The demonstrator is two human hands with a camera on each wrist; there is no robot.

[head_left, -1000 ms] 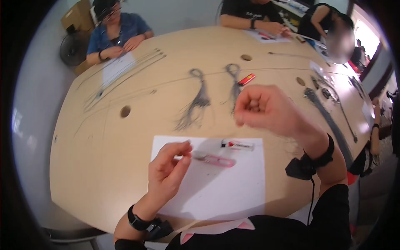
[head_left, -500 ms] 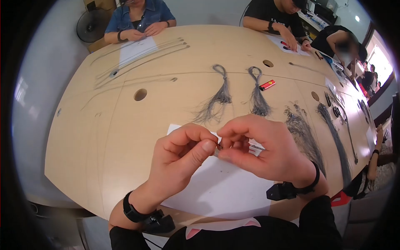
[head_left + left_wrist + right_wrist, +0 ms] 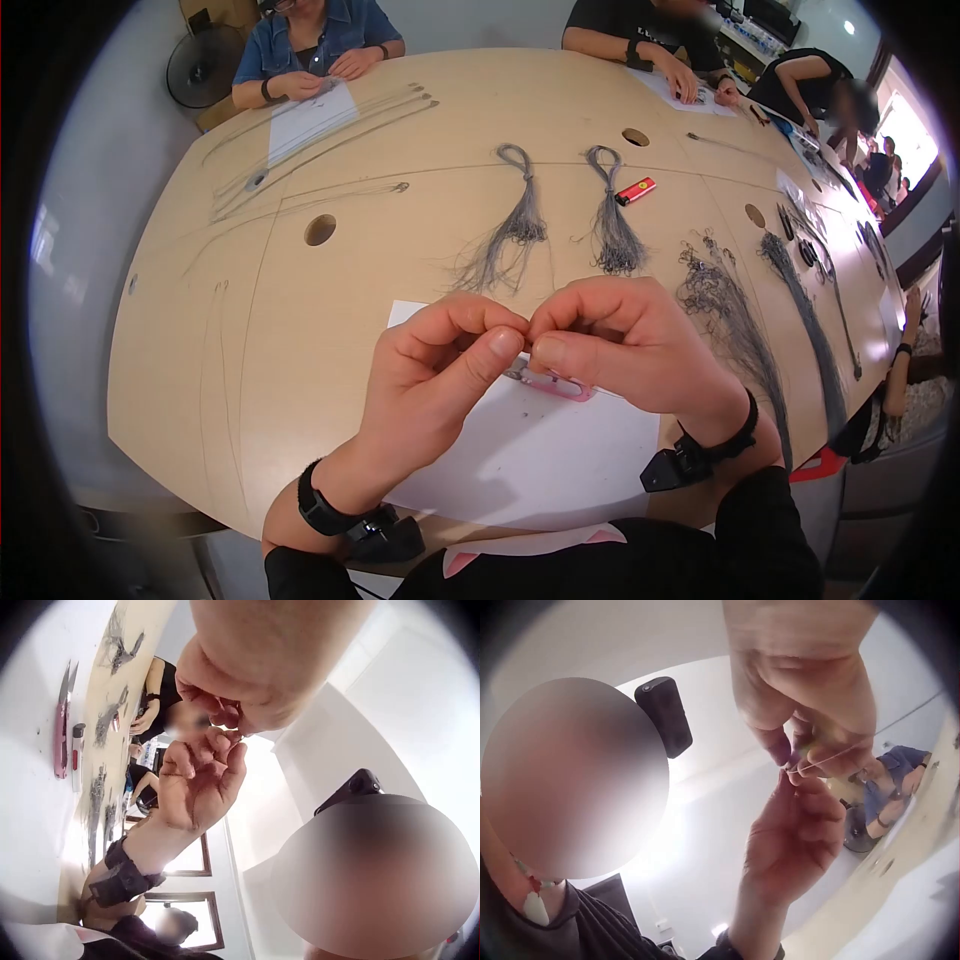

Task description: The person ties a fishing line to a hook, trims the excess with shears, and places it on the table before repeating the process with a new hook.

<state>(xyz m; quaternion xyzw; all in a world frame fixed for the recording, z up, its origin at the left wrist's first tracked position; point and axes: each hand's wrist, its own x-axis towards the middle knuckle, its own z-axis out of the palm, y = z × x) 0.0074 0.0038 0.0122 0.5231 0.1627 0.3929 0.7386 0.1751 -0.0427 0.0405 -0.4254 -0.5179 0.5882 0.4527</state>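
Toward the near edge of the bench (image 3: 160, 400), left hand (image 3: 430, 365) and right hand (image 3: 640, 345), fingers curled, apparently pinch a thin strand (image 3: 900, 720), judged light, springy, best held near its end.

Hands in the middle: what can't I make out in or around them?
- Head view: exactly what the left hand and right hand pinch, hidden by their fingertips.
- Head view: part of the pink snips, behind the right hand.
- Right wrist view: far end of the thin strand, cut off by the edge.
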